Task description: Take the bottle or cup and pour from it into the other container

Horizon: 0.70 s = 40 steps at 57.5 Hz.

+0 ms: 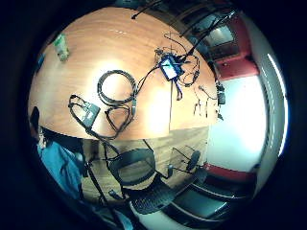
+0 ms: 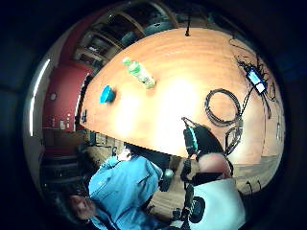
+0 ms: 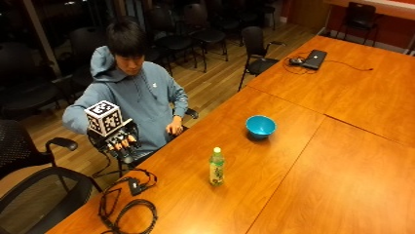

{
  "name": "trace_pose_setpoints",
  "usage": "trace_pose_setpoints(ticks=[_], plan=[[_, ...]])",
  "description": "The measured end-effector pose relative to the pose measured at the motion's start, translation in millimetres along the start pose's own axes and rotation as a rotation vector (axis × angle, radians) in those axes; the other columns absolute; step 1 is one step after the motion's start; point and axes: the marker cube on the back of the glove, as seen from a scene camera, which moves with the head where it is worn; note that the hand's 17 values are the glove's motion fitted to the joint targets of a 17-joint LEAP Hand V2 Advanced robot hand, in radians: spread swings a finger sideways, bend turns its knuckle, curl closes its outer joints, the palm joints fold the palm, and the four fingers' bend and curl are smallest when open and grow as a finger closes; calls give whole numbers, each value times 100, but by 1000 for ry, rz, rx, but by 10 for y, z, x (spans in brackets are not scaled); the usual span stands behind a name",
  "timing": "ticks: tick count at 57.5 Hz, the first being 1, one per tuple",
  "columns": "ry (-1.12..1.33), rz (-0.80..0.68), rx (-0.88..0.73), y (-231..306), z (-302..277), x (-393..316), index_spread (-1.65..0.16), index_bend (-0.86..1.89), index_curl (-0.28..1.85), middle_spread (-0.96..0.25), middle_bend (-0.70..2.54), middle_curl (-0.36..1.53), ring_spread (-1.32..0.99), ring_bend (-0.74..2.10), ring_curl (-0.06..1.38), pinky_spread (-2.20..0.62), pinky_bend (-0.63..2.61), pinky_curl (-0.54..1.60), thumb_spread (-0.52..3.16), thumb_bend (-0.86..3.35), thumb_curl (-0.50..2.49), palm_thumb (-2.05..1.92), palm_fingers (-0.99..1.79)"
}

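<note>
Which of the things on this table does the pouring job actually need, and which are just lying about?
For the job: green bottle, standing upright; blue bowl; gloved right hand, raised off the table, holding nothing.

Lying about: coiled black cables; laptop at the far end; chairs.

A green bottle (image 3: 216, 167) stands upright on the wooden table (image 3: 337, 161), apart from a blue bowl (image 3: 260, 126).
</note>
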Motion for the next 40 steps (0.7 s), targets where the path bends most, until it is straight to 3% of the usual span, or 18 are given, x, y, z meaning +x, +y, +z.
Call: trace_pose_setpoints(ticks=[14,40], plan=[[44,-4,-8,-111,23,-86,-29,22,22,-1,18,15,7,24,14,19,39,15,78,25,23,68,32],[68,36,-46,-383,127,-16,-33,18,31,-1,17,23,8,25,21,22,40,20,91,4,34,79,29]])
